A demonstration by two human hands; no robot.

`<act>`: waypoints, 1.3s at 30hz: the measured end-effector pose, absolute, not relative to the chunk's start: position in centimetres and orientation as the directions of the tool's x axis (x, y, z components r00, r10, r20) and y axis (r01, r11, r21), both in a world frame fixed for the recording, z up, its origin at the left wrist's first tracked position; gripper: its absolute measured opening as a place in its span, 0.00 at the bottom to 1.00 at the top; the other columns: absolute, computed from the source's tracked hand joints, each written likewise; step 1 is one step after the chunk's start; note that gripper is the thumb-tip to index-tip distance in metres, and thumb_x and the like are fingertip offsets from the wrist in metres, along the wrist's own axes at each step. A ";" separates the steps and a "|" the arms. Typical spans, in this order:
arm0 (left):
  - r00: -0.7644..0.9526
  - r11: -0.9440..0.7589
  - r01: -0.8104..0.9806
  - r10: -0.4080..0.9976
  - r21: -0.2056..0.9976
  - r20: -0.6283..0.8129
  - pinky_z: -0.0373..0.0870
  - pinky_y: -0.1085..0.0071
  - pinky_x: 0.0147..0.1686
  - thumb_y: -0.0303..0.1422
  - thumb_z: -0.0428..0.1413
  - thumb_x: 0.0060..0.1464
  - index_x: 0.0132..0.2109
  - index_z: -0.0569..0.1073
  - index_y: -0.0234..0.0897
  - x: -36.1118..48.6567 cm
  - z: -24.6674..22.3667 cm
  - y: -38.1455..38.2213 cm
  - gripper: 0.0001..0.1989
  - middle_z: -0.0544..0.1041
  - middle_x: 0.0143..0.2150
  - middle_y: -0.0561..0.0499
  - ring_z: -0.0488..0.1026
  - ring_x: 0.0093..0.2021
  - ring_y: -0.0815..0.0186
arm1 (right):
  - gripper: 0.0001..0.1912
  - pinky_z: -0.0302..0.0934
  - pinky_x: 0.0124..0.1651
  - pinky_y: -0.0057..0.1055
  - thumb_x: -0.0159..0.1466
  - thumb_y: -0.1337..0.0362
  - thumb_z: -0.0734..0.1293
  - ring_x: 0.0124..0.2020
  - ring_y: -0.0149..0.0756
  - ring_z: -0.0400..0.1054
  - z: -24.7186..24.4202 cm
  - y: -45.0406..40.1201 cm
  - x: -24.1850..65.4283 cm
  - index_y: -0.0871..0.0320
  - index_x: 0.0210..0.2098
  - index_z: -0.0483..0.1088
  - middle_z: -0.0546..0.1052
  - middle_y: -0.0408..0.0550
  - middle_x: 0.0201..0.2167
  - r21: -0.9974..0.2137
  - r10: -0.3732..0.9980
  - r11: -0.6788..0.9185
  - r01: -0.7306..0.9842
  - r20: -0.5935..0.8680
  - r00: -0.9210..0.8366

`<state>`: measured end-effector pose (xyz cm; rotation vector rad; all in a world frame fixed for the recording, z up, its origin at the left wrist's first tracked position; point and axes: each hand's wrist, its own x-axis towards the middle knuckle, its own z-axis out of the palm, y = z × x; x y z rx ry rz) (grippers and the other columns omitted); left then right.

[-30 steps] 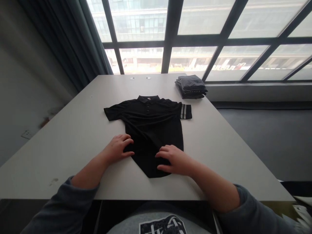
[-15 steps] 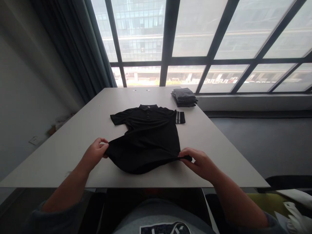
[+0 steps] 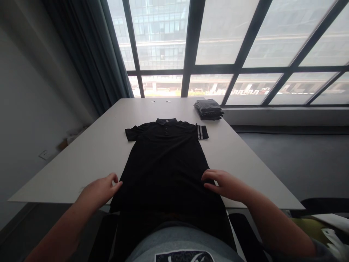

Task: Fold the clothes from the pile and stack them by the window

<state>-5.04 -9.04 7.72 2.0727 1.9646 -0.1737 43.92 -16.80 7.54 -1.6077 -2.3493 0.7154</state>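
A black short-sleeved polo shirt (image 3: 166,163) lies spread flat, its collar toward the window and its lower part reaching over the table's near edge. Two grey stripes cross the right-hand sleeve. Beside the shirt's lower left side is my left hand (image 3: 100,189), its thumb and curled fingers apart, the thumb tip at the fabric's edge. My right hand (image 3: 225,185) hovers at the lower right side with fingers bent and a gap between them and the thumb. Neither hand grips the cloth.
The shirt lies on a white table (image 3: 89,160). Near its far right corner sits a stack of folded dark garments (image 3: 208,109). Beyond the table are large windows (image 3: 215,32) and a dark curtain (image 3: 89,54). A chair (image 3: 311,225) with items on it stands at lower right.
The shirt's lower part, lifted and bunched earlier, now lies flat and stretched toward me over the edge. Both hands have let go of the hem; the left moved nearer to me.
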 end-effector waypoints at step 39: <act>-0.032 0.048 0.996 0.979 0.076 -0.202 0.45 0.18 0.65 0.65 0.37 0.64 0.80 0.50 0.57 6.6 -0.3 26.5 0.43 0.40 0.84 0.44 0.38 0.79 0.24 | 0.43 0.32 0.79 0.50 0.77 0.40 0.50 0.82 0.53 0.33 -2.0 16.3 50.3 0.54 0.82 0.38 0.38 0.57 0.83 -0.126 0.952 -0.294 0.948 -0.133 0.277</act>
